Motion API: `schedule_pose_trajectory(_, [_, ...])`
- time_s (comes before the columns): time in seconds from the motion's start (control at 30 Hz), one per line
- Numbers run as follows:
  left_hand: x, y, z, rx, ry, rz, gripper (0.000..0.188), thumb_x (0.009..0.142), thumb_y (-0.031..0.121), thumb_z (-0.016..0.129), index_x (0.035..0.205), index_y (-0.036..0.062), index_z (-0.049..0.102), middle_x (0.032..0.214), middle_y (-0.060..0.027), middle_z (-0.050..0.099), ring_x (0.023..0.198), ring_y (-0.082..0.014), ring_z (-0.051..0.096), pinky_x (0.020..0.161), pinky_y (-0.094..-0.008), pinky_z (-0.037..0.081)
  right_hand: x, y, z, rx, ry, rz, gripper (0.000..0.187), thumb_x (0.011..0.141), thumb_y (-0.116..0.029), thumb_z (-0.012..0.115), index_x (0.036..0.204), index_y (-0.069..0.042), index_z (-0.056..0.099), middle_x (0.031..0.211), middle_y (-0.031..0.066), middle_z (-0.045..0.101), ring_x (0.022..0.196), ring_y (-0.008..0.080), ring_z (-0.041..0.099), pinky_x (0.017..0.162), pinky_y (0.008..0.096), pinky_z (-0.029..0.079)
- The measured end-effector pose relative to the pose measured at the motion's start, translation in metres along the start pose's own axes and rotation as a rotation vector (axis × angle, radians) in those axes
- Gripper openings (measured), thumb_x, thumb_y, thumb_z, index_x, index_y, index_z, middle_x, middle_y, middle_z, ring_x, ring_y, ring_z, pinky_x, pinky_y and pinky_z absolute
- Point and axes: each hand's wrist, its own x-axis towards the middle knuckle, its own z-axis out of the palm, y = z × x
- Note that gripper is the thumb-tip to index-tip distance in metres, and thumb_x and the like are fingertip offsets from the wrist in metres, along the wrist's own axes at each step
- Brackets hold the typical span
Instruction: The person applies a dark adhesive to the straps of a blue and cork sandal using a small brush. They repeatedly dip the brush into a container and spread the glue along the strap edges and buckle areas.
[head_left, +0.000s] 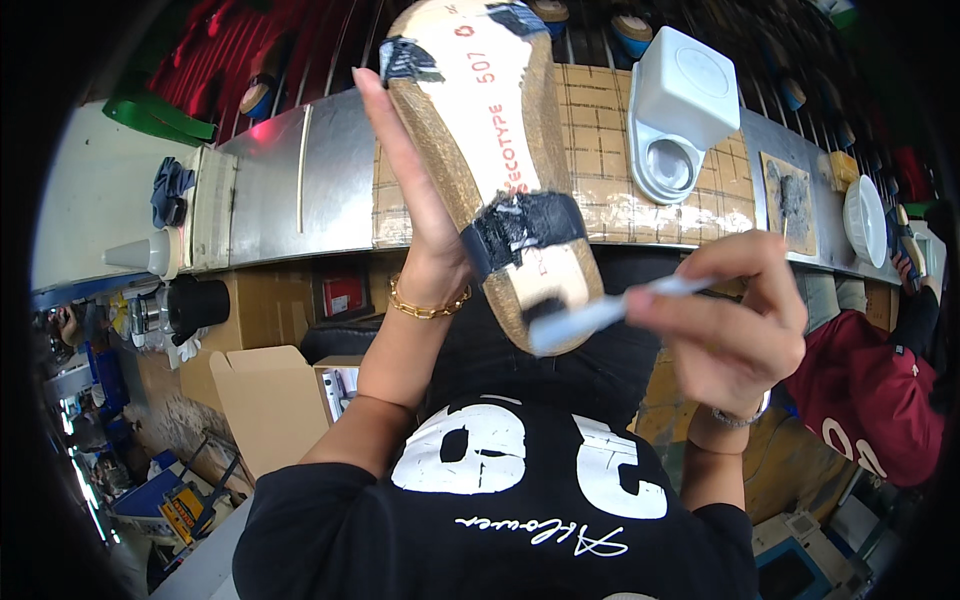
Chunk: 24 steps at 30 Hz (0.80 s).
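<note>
Across the background ran a steel bench point(268, 185), partly covered by grid-lined cardboard point(605, 160) bearing a white plastic container point(690, 95). In front of it, the left hand point(430, 205) gripped a cork-sided sandal point(500, 165) in its fingers, underside showing. The right hand point(740, 325) pinched a pale-blue brush-like tool point(595, 317) between its fingers (motion-blurred, both), the end at the heel's black patch point(543, 303).

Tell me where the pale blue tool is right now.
In the head view, just right of centre, the pale blue tool is in the right hand, its far end overlapping the lower end of the cork-edged sole.
</note>
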Motion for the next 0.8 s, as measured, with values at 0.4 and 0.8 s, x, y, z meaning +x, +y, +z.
schedule_pose_trajectory(0.4, [0.011, -0.009, -0.014, -0.307, -0.393, -0.246, 0.088, 0.098, 0.073, 0.019, 0.15, 0.004, 0.035, 0.139, -0.0196, 0.055, 0.118, -0.0211, 0.064, 0.096, -0.0351, 0.058, 0.002, -0.008, -0.001, 0.102, -0.027, -0.063, 0.031, 0.051, -0.016, 0.072, 0.08, -0.024, 0.082, 0.075, -0.0041, 0.06, 0.068, 0.0125, 0.055, 0.068, 0.0291, 0.036])
schedule_pose_trajectory(0.8, [0.025, -0.011, -0.016, -0.243, -0.493, -0.233, 0.089, 0.098, 0.074, 0.019, 0.148, 0.0028, 0.039, 0.135, -0.018, 0.059, 0.114, -0.0185, 0.067, 0.095, -0.0332, 0.058, -0.003, 0.009, -0.002, 0.328, -0.168, -0.045, 0.03, 0.054, -0.01, 0.075, 0.081, -0.02, 0.083, 0.079, -0.0009, 0.059, 0.07, 0.0121, 0.052, 0.063, 0.0274, 0.032])
